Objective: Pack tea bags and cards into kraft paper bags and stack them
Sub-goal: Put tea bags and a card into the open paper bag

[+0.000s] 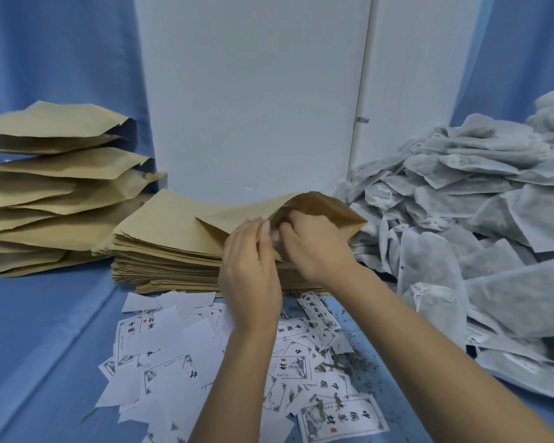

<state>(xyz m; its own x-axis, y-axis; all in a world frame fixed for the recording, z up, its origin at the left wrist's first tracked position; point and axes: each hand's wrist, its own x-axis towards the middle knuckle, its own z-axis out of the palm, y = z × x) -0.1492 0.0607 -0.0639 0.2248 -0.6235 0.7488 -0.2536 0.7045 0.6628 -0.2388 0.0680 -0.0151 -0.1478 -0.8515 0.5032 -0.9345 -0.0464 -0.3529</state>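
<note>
A kraft paper bag (323, 207) lies on top of a flat stack of empty kraft bags (167, 247), its mouth lifted open toward me. My left hand (248, 263) holds the near edge of the mouth. My right hand (314, 241) has its fingers curled inside the opening, on something pale that looks like a tea bag (277, 236), mostly hidden. Loose white printed cards (173, 350) are scattered on the blue cloth in front of me. A big heap of grey tea bags (480, 225) fills the right side.
Filled kraft bags (55, 187) are piled high at the left. A white panel (253, 91) stands behind the stacks, with blue curtain on both sides. Loose tea leaves (349, 362) litter the cloth among the cards on the right.
</note>
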